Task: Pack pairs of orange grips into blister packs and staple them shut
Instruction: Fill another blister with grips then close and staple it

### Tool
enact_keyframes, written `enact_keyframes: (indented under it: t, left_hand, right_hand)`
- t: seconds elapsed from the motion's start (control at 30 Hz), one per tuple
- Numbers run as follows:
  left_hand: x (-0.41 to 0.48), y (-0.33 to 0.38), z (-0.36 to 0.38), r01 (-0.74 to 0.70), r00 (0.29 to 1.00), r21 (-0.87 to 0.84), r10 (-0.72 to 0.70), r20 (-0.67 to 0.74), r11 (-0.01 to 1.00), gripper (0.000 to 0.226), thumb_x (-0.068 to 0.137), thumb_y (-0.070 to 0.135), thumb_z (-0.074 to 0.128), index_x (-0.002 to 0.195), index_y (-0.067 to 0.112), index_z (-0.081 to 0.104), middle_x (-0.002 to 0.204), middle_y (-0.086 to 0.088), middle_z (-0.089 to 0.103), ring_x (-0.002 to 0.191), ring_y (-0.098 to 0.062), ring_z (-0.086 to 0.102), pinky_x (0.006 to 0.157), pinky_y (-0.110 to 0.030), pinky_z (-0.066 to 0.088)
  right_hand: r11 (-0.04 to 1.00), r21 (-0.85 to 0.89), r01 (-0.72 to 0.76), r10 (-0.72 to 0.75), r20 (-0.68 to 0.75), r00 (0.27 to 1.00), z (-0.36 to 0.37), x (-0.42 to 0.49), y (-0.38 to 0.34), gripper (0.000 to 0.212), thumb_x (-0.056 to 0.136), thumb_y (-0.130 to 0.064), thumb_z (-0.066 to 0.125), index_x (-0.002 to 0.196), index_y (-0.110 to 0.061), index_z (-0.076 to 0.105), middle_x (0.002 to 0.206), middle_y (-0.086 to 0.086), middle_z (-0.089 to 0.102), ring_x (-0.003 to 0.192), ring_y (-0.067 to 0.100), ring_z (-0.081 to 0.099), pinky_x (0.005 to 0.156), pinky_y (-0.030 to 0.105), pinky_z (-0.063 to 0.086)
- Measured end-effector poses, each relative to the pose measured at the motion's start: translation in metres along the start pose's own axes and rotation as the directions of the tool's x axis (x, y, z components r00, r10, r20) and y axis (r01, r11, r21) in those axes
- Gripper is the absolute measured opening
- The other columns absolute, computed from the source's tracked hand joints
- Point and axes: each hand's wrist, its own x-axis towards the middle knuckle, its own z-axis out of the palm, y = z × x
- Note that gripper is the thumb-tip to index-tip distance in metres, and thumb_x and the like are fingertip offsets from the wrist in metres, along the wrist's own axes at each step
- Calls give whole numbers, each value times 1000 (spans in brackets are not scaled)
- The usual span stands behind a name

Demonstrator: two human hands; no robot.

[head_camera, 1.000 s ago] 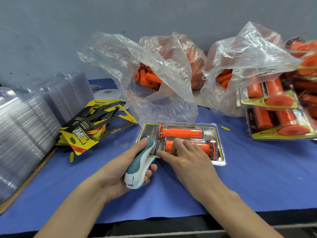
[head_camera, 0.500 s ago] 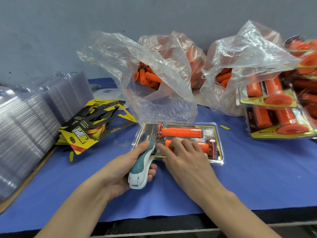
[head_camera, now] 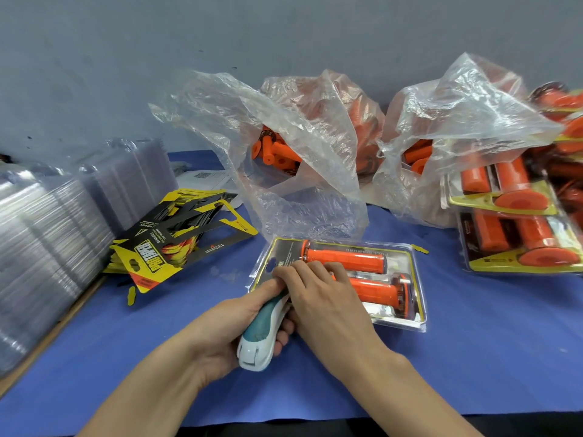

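Right there on the blue table cover [head_camera: 473, 357] lies the clear blister pack [head_camera: 407, 310], closed over a black and yellow card with two orange grips [head_camera: 347, 259] side by side, lengthwise across the pack, the nearer one showing a dark flanged end at the right. The left hand [head_camera: 227, 329] is wrapped tight round a teal and white stapler [head_camera: 263, 335], its nose pushed against the pack's near-left edge. The right hand [head_camera: 325, 298] lies flat on the pack's left part, fingers bent and pressing down, gripping nothing. Behind stand crumpled plastic bags [head_camera: 284, 137] of loose grips. Left are printed cards [head_camera: 164, 247] in a loose heap and stacks of empty clear shells [head_camera: 47, 234]; right, a pile of finished packs [head_camera: 517, 228].
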Motion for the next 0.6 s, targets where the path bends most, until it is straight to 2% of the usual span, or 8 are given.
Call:
enact_keyframes:
  t: [0.17,0.3,0.37,0.43,0.5,0.53,0.6]
  left_hand:
    - [1,-1,3,-10,1000,-4,10,-7,1000,47,82,50,64,78,4,69,72,-15,60,52,-21,57,47,-27,51]
    - [3,-3,4,-17,1000,0,17,6,1000,48,84,51,63,76,5,72,74,-16,63,54,-21,59,48,-27,53]
    - [3,-3,3,-25,999,3,25,28,1000,49,84,54,62,78,7,73,78,-17,64,57,-22,59,51,-27,53]
    - [2,-1,-1,-4,998,22,2,69,1000,53,83,59,62,86,7,73,81,-18,64,59,-24,60,53,-28,54]
    - [-3,6,-14,32,998,116,-39,58,993,61,77,63,64,96,6,70,82,-19,66,58,-25,60,51,-29,52]
    - [-7,10,-26,50,999,207,-52,3,977,68,72,66,66,100,5,68,83,-19,69,57,-25,61,50,-28,52]
    - [-17,19,-57,85,982,453,3,-191,888,76,63,73,65,99,6,68,81,-14,74,54,-25,65,50,-28,52]
  right_hand:
    - [1000,19,17,-17,-27,999,1,0,4,37,78,-17,39,109,-22,58,98,-7,59,93,17,57,92,30,41]
    - [1000,8,14,-14,-39,999,2,-3,8,41,76,-19,38,111,-23,57,99,-8,58,92,18,56,91,32,39]
    - [1000,-19,13,-13,-17,1000,2,-3,8,47,73,-21,39,118,-23,54,104,-7,56,93,20,56,88,35,43]
    - [999,-53,-7,7,2,1000,3,-3,7,58,74,-23,49,131,-22,49,114,-6,57,97,20,57,88,37,46]
    - [996,-73,-51,51,4,999,3,-3,9,70,74,-26,66,141,-19,46,117,-4,59,98,20,59,87,37,49]
    - [994,-76,-73,73,-4,997,3,-4,11,72,73,-26,71,141,-19,48,115,-4,61,97,20,60,86,37,49]
    - [993,-86,-82,80,-33,996,3,-6,16,60,73,-22,75,130,-23,56,110,-4,63,94,22,61,84,37,49]
